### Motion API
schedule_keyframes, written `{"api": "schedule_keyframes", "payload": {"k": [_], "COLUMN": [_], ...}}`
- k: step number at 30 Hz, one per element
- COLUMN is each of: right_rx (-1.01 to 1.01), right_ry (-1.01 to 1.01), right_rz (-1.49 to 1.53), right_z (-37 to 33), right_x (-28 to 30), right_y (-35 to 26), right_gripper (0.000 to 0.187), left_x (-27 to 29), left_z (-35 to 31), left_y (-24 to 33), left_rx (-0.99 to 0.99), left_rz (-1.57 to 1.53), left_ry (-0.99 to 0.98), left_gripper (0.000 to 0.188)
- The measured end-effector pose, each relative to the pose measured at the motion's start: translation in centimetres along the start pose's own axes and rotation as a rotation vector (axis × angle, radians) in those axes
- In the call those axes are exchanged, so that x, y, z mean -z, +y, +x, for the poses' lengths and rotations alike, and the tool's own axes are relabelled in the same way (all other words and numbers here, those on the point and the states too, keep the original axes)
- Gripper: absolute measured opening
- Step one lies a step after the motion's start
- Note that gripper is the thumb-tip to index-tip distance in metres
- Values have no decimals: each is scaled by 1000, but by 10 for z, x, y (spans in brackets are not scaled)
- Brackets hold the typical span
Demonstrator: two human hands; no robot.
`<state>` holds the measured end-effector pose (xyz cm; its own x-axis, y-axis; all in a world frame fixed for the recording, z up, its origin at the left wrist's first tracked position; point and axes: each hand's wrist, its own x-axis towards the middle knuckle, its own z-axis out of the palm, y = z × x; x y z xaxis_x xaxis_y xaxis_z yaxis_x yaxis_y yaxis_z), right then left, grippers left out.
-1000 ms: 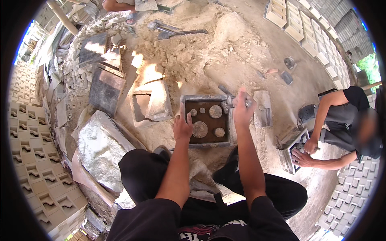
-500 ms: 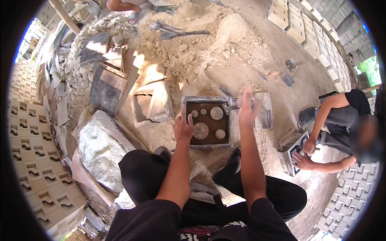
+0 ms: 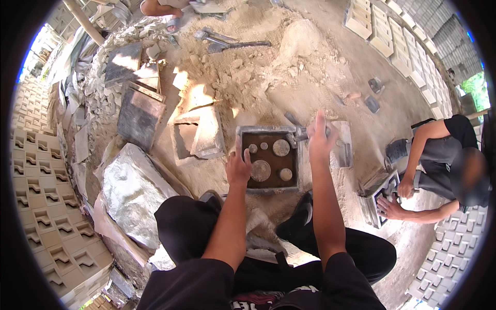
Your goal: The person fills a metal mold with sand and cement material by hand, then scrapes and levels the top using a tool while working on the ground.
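Between my feet lies a square box mould [image 3: 268, 191] with dark walls. Brown material [image 3: 271, 164] fills its inside, with several pale round discs of different sizes, such as a large disc [image 3: 260, 170], set in it. My left hand [image 3: 238, 168] rests at the mould's left wall, fingers stretched along the rim and thumb toward the inside. My right hand [image 3: 321, 140] is closed round a short dark hammer-like tool [image 3: 301, 137], one finger pointing up. The tool's end is by the mould's right wall; whether it touches cannot be told.
Right of the mould lies a pale board [image 3: 341, 145]. A broken box [image 3: 199, 135] and dark slabs [image 3: 141, 116] lie left, near a white sack [image 3: 129, 191]. Loose sand [image 3: 294, 46] is piled ahead. At right, a co-worker's hands [image 3: 395, 206] work on another mould. Blocks [image 3: 57, 222] are stacked left.
The whole view has shifted slightly. Both my hands keep their places at the mould, and the right still grips the tool. The co-worker's upper hand has moved a little.
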<state>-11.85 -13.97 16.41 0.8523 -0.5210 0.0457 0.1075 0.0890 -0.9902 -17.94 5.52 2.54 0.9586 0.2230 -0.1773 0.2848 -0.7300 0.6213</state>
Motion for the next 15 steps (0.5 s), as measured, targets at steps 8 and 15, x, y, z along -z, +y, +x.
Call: {"api": "schedule_keyframes", "payload": {"k": [8,15], "right_rx": [34,21], "right_ry": [-109,-41], "right_rz": [-201,-103], "right_z": [-17,0], "right_x": [-10,3], "right_y": [12,31], "right_gripper": [38,41], "left_x": [1,-7], "left_z": [1,1], "left_y": [-1,-5], "left_rx": [-11,-91], "left_rz": [16,-23], "left_ry": [13,77], "left_gripper": [58,57]}}
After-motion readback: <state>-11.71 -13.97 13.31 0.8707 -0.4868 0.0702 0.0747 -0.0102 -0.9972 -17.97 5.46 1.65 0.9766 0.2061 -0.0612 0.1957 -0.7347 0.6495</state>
